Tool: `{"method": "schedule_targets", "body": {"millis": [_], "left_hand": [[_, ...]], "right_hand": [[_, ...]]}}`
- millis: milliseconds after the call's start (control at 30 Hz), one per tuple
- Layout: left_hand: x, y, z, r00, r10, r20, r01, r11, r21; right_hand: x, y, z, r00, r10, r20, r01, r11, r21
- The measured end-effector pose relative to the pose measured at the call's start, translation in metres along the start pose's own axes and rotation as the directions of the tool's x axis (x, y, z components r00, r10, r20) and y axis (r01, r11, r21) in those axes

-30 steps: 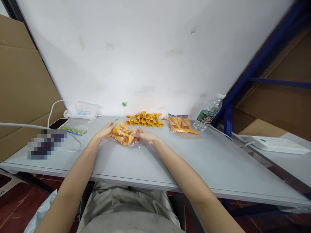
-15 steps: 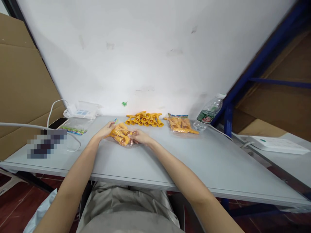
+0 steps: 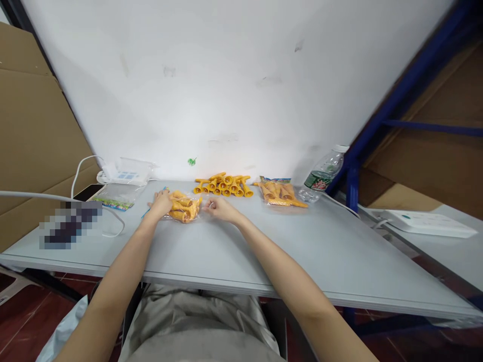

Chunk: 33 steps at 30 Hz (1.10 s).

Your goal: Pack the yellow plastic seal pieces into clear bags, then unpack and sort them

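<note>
A clear plastic bag of yellow toy horns (image 3: 184, 208) lies on the table in front of me, flared ends toward the right. My left hand (image 3: 160, 203) is closed over its left end, where a bit of blue header sticks out; some fingertips are hidden. At the opposite end, my right hand (image 3: 221, 208) has its fingers pinched together on the clear film edge. Just behind the bag is a pile of loose yellow horns (image 3: 224, 186). A second filled bag (image 3: 279, 192) with a printed header lies to the right, apart from both hands.
Flat bags with a green printed strip (image 3: 116, 196) lie at the left, near a phone (image 3: 88, 192), a white cable and a blurred dark item. A water bottle (image 3: 323, 173) leans at the back right. A white wall panel (image 3: 241, 90) rises behind the table (image 3: 302, 251).
My left hand has shifted over the bag's header end and covers it more. The bag has turned and moved slightly left. My right hand has come off the horns to the bag's right edge.
</note>
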<state>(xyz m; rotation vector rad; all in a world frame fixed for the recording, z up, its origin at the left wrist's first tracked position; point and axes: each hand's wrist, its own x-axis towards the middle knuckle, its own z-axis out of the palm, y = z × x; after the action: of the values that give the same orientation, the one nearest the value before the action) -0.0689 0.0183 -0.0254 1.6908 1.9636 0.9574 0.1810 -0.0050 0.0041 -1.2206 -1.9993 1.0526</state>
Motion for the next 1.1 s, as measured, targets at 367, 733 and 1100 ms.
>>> {"method": "schedule_targets", "body": {"millis": [367,733,1100], "left_hand": [[-0.009,0.012,-0.015,0.996,0.078,0.047,-0.09,0.938,0.334],[-0.003,0.016,-0.035,0.993,-0.052,-0.102,0.062,0.993,0.101],[-0.012,0.017,-0.011,0.887,-0.18,0.425,0.299,0.925,-0.234]], "right_hand": [[-0.002,-0.002,0.015,0.975,0.112,0.194,-0.16,0.955,0.251],[0.017,0.026,0.01,0.933,0.258,-0.25,-0.145,0.908,0.393],[0.018,0.026,0.002,0.878,0.462,-0.129,-0.211,0.613,0.762]]}}
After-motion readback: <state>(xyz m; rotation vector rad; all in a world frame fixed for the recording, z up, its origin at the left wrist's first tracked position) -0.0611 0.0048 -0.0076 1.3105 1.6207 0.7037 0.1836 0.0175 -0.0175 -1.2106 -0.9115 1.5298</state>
